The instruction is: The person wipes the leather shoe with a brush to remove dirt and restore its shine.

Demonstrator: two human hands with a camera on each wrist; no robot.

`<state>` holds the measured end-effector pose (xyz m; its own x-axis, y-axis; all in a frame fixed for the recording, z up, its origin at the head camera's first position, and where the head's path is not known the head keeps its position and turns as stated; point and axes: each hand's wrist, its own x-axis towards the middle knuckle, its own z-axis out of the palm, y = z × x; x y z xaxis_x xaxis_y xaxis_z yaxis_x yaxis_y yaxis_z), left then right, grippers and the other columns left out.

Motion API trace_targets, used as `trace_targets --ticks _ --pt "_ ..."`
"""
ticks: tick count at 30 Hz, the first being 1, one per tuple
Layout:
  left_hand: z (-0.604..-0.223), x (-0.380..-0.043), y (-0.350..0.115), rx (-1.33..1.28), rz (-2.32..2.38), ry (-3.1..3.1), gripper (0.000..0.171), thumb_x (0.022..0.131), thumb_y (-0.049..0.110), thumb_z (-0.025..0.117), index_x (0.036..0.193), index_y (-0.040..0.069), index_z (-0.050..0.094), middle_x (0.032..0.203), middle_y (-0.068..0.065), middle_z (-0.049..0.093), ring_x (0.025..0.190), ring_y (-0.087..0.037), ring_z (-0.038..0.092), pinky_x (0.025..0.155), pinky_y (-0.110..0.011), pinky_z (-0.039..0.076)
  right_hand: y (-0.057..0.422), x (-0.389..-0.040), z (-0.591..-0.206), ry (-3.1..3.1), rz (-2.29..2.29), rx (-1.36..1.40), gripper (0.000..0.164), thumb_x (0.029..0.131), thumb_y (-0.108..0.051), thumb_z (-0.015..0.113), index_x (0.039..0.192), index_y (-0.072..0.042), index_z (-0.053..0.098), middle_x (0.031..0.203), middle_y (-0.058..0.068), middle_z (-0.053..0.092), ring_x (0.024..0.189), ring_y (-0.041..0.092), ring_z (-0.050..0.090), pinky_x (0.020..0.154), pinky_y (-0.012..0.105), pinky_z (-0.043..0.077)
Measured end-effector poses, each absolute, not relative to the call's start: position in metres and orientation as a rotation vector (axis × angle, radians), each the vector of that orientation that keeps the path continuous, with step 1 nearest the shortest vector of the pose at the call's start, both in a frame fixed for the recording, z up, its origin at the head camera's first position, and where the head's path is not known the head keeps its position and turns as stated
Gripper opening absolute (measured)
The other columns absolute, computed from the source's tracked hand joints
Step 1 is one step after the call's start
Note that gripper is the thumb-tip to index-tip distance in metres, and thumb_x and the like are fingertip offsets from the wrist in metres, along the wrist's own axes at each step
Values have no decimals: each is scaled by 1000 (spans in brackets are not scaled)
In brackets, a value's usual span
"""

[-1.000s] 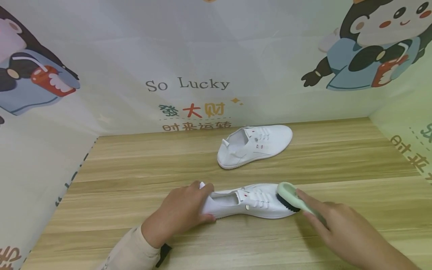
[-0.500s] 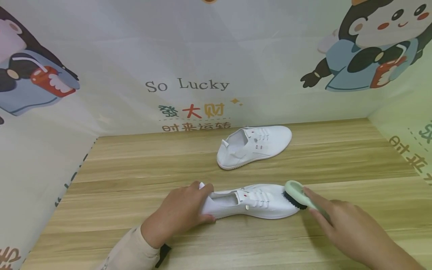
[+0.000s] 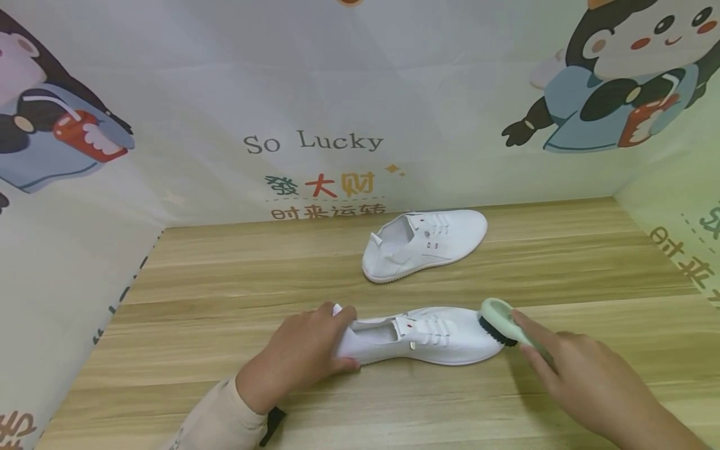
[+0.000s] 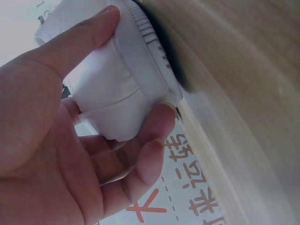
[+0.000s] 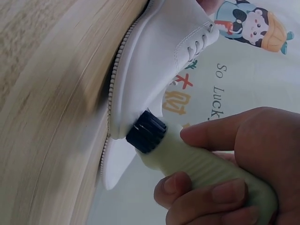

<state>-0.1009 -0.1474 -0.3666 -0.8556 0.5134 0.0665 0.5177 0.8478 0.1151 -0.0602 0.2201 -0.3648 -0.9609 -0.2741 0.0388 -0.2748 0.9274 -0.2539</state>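
Head view: left hand grips heel of white shoe, thumb on near side, fingers over far side; forearm in beige sleeve slants from near side, away from bench's left edge. Shoe lies on bench, well before back edge, toe toward right edge. Right hand holds green brush, fingers curled round handle, forearm slanting leftward. Right wrist view: dark bristles touch toe. Second shoe rests near bench's back edge.
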Motion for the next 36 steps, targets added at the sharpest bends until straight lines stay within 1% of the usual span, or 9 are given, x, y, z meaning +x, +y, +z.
trace_targets --ticks 3,9,12,16,19,24,28,32,36 --pt "-367 -101 -148 -839 -200 -2977 57 70 49 86 106 15 58 83 -4 58 64 -15 55 52 -34 43 220 -60 -365 -3056 410 482 51 100 -28 61 148 -15 50 75 -7 61 61 5 43 57 27 40" --pt "-368 -100 -148 -844 -192 -2963 57 70 50 86 106 15 58 82 -3 58 63 -14 54 51 -33 42 212 -57 -368 -3026 448 568 51 98 -27 64 146 -18 52 83 -8 68 66 1 46 61 27 46" --pt "-369 -100 -148 -846 -183 -2956 58 69 50 86 105 15 58 82 -3 58 63 -14 54 51 -33 42 208 -55 -368 -2995 466 585 51 96 -26 66 145 -19 53 94 -3 73 71 1 53 64 31 51" --pt "-368 -101 -148 -849 -177 -2950 58 69 50 87 105 15 58 82 -3 58 62 -14 54 51 -33 41 204 -53 -368 -2955 475 613 52 95 -25 69 144 -21 55 102 3 75 80 6 65 67 35 56" --pt "-368 -101 -148 -848 -177 -2950 58 69 50 87 105 15 58 82 -3 58 62 -14 54 51 -33 41 204 -53 -368 -2946 464 607 52 94 -24 70 144 -20 55 102 5 76 81 10 68 68 38 57" --pt "-368 -101 -148 -846 -175 -2946 58 69 50 86 105 15 58 82 -3 58 62 -14 54 51 -33 41 210 -55 -368 -2990 437 548 52 94 -25 69 144 -17 54 99 8 75 80 13 66 66 43 56" --pt "-369 -101 -148 -854 -184 -2935 58 69 50 87 105 16 58 82 -3 58 61 -15 54 52 -33 42 215 -56 -368 -3009 421 520 52 95 -27 67 145 -18 54 100 10 75 82 16 67 65 45 55" --pt "-369 -101 -148 -857 -187 -2936 58 69 50 87 105 15 58 82 -3 58 62 -15 55 53 -34 42 218 -57 -367 -3013 398 511 51 96 -27 67 145 -18 54 94 7 74 74 11 61 60 39 52" --pt "-369 -101 -148 -856 -183 -2943 58 69 50 87 105 15 57 82 -3 58 61 -16 55 53 -34 43 221 -59 -367 -3048 370 487 51 97 -28 65 145 -17 53 85 3 71 65 9 50 56 32 44"
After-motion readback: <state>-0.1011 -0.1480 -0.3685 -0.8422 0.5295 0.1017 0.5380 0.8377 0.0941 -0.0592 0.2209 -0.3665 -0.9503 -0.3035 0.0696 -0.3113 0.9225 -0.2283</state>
